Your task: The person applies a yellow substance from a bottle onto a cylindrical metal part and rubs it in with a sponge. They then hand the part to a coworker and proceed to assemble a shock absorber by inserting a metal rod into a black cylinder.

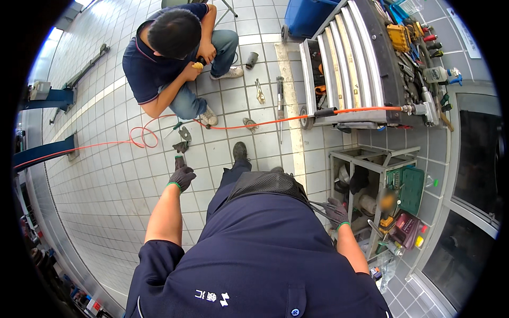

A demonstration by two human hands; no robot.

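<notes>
My left hand, in a dark grey glove with a green cuff, hangs over the tiled floor. Its fingers look curled, and a short dark piece juts from it that I cannot make out. Just beyond lie dark metal parts on the tiles. My right hand, gloved the same way, is beside my right hip, closed around thin dark lengths that run toward my waist; their kind is unclear. Ahead, a seated person holds a yellow-and-black object in both hands.
An orange hose crosses the floor to an air tool on the drawer cabinet. Loose floor items include a dark cylinder, a long bar and a flanged part. A metal rack stands at right; blue lift arms reach in from left.
</notes>
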